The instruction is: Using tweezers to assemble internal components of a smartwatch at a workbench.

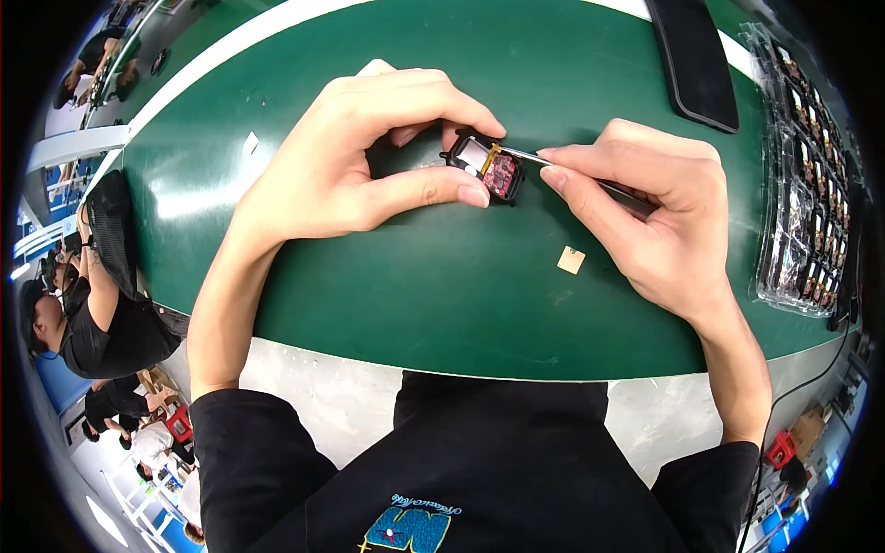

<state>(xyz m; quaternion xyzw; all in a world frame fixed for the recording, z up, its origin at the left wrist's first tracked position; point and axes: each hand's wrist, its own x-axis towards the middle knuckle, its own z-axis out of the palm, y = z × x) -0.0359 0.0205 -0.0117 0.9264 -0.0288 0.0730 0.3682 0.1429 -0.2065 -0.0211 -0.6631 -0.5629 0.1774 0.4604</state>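
Between the thumb and fingers of my left hand [369, 152] is a small black device housing [486, 166], tilted above the green table. Its open side faces up and shows a pale rectangular part, an amber strip and a red circuit board. My right hand [650, 198] pinches a pair of slim metal tweezers [527, 154]. Their tip touches or lies just over the amber strip at the housing's upper edge; I cannot tell which. A small cream square piece [571, 260] lies on the table below my right fingertips.
Clear plastic trays [802, 184] with several similar small devices stand at the right. A black flat pad [696, 64] lies at the far right of the green table [415, 304]. A small white scrap [251, 142] is left of my arm. Other people sit beyond the left edge.
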